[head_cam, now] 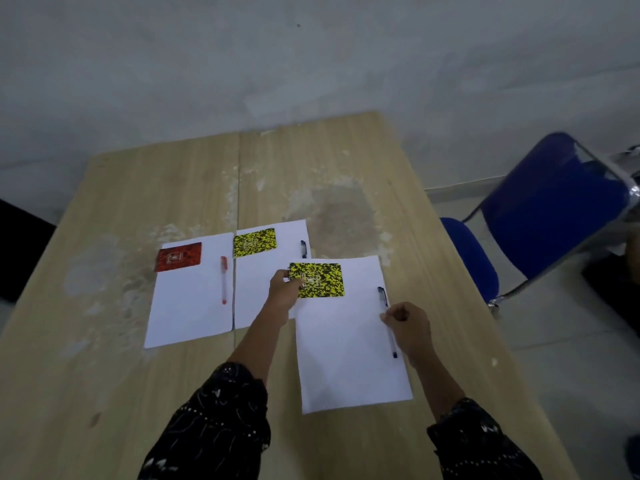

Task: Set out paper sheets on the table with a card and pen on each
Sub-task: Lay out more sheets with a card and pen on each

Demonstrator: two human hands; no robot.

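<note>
Three white sheets lie on the wooden table (104, 358). The left sheet (188, 306) carries a red card (178, 257) and a red pen (224, 279). On the middle sheet (263, 289) rest a yellow-black card (254, 242) and a dark pen (303, 248) at its right edge. The nearest sheet (346, 358) overlaps the middle one. My left hand (284, 289) pinches the left edge of a second yellow-black card (320, 279) at that sheet's top. My right hand (408, 329) grips a blue pen (387, 317) along the sheet's right edge.
A blue folding chair (540, 216) stands just off the table's right side. The table's far half shows pale worn stains (332, 209). A grey wall runs behind the table, and a dark object (20, 247) sits at the far left edge.
</note>
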